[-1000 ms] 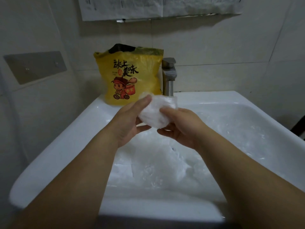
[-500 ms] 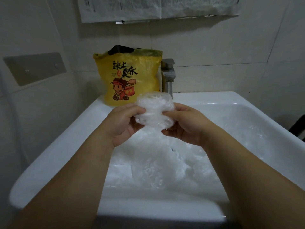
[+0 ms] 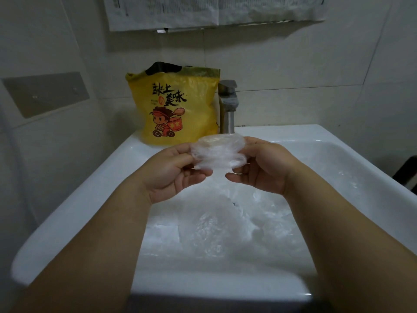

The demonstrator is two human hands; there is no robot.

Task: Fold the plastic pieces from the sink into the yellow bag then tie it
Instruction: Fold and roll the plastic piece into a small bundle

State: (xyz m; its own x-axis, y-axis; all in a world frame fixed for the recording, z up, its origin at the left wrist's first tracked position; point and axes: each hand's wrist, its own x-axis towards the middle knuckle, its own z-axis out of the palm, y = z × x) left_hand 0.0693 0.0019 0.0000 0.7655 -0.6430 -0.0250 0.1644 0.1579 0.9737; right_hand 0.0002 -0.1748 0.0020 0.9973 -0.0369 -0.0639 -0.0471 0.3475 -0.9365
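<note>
A folded wad of clear plastic (image 3: pixel 217 153) is held above the white sink (image 3: pixel 94 190), between both hands. My left hand (image 3: pixel 172 171) pinches its left edge and my right hand (image 3: pixel 261 164) grips its right edge. More crumpled clear plastic pieces (image 3: pixel 225 227) lie in the sink basin below. The yellow bag (image 3: pixel 176 105), printed with a cartoon figure and black characters, stands upright on the sink's back left ledge with its top open.
A steel tap (image 3: pixel 228 107) stands just right of the yellow bag, behind the held plastic. Tiled walls close in the back and left. A grey plate (image 3: pixel 45 93) is fixed to the left wall. Paper sheets (image 3: pixel 214 10) hang above.
The plastic wad has been turned and pressed flatter between the hands, from a rounded bundle to a wider, layered fold. Both hands have shifted slightly apart along its edges.
</note>
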